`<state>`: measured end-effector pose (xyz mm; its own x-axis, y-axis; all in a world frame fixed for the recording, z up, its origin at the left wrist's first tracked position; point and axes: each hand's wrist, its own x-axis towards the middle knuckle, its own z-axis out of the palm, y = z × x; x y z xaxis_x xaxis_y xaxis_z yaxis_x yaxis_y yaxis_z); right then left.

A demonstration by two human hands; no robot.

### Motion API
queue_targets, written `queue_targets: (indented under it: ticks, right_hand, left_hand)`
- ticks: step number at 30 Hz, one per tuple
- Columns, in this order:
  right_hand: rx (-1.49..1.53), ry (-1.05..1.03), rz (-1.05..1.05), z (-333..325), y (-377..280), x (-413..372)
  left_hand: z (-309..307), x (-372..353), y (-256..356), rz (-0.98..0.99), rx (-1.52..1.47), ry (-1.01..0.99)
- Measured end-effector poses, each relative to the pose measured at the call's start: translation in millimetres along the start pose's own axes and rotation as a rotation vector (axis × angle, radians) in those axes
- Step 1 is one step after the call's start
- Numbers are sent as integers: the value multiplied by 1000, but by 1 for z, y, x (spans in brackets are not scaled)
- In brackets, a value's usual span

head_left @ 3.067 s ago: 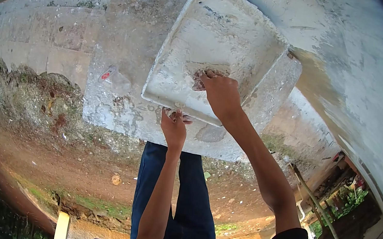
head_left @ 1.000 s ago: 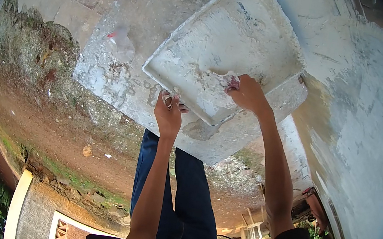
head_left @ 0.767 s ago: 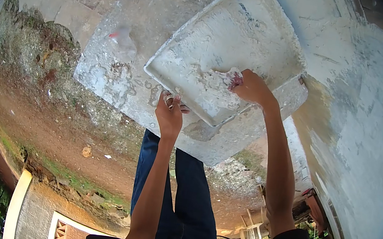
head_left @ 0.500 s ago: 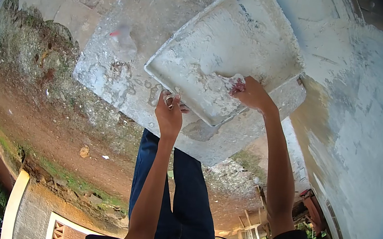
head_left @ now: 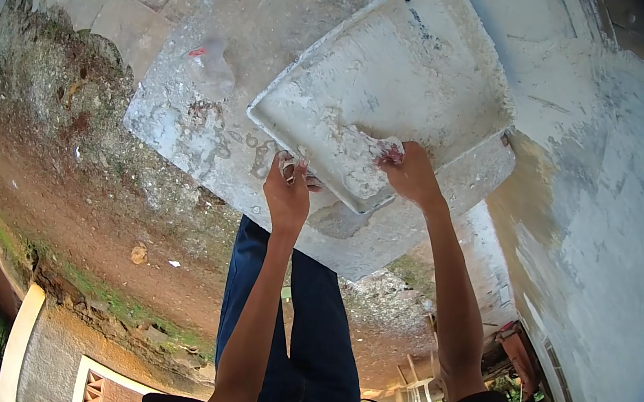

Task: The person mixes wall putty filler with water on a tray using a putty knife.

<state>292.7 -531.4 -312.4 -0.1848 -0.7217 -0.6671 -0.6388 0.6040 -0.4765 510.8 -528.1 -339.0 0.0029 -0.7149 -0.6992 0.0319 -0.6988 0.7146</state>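
A shallow white tray (head_left: 407, 65), smeared with whitish paste, lies tilted on a stained grey slab (head_left: 180, 99). Inside its near part, my right hand (head_left: 411, 172) is closed round a paste-covered white and reddish cloth (head_left: 375, 148), which touches the tray floor. My left hand (head_left: 288, 188) is at the tray's near left edge, its fingers bent round something small and whitish that I cannot make out. Paste coats the fingertips of this hand.
A clear plastic piece with a red mark (head_left: 213, 70) lies on the slab, left of the tray. A white-smeared wall (head_left: 610, 200) rises at the right. Reddish soil (head_left: 91, 201) and my blue-trousered legs (head_left: 322, 316) are nearer. Wooden chairs (head_left: 416, 395) stand at the lower right.
My right hand has moved a little left and nearer with the cloth, across the tray floor. My left hand stays at the tray edge. The view has shifted slightly.
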Motion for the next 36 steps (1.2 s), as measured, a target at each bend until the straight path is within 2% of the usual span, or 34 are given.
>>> queue_targets:
  ticks: [3, 5, 6, 8, 12, 14, 16, 17, 21, 24, 27, 30, 31, 34, 35, 36]
  right_hand:
    - [-67, -19, 52, -3, -2, 7]
    - [-104, -74, -81, -1, 3, 15]
    - [-105, -75, -78, -4, -1, 14]
    - [-7, -77, -184, -14, -17, 10]
    - [-142, -127, -182, -4, -17, 6]
    - [-130, -128, -267, 1, -34, -14]
    - [-207, -115, -241, 14, -41, -30]
    - [-126, -46, -208, 25, -33, -32]
    - [-110, -23, -194, 24, -25, -24]
    - [-185, -98, -139, 18, -13, 2]
    - [-110, -368, -54, 6, 0, 35]
    - [2, -448, -31, -12, 4, 43]
    - [-69, -410, 53, -41, -35, 27]
    - [106, -307, 80, -61, -41, 15]
    - [121, -108, 46, -61, -44, 5]
    - [120, -106, 46, -65, -45, 6]
  left_hand:
    - [1, -1, -1, -1, 5, 4]
    - [1, 0, -1, -1, 3, 9]
    - [1, 0, -1, 8, 7, 5]
    - [1, 0, -1, 16, 9, 2]
    - [-1, -3, -1, 24, 36, 2]
    - [5, -2, -1, 25, 10, 9]
    - [3, -1, 0, 0, 9, 25]
    - [2, -2, 1, 28, 51, 20]
    - [3, -2, 1, 12, -4, 35]
    - [1, -3, 1, -27, 41, 15]
    - [1, -1, 0, -33, 9, 6]
    - [-5, 1, 0, -60, -70, -19]
    - [-6, 1, -1, -67, -88, -36]
    - [-8, 2, -1, -67, -102, -54]
    - [-7, 1, -1, -69, -87, -54]
    - [-6, 1, 1, -69, -72, -55]
